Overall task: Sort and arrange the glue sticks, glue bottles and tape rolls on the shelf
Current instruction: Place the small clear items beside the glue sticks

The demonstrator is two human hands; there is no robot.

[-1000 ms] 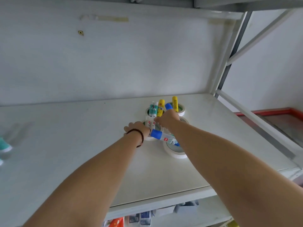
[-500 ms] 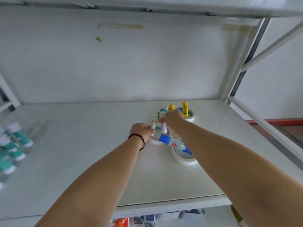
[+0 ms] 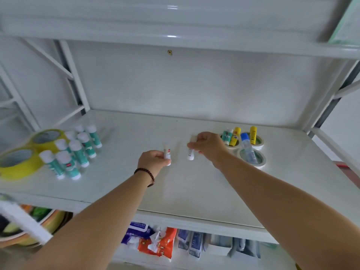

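My left hand [image 3: 153,159] grips a small white glue stick [image 3: 167,153] above the middle of the white shelf [image 3: 194,188]. Just to its right, my right hand [image 3: 207,146] holds another white glue stick [image 3: 191,155]. Behind the right hand, white tape rolls [image 3: 253,158] lie on the shelf with yellow glue sticks [image 3: 253,134], teal ones and a blue-capped glue bottle [image 3: 247,146] on them. At the left stands a group of several teal-and-white glue sticks [image 3: 74,152] beside two yellow tape rolls [image 3: 21,162].
Another shelf board [image 3: 175,36] hangs close overhead. Metal uprights and braces frame the left [image 3: 74,78] and right [image 3: 331,98] ends. Below the shelf's front edge lie packets [image 3: 157,242] and a bowl [image 3: 29,230].
Both hands have left the tape-roll pile, each carrying a white glue stick leftward to the shelf's middle. The view swung left, bringing the teal glue sticks and yellow tape rolls into sight.
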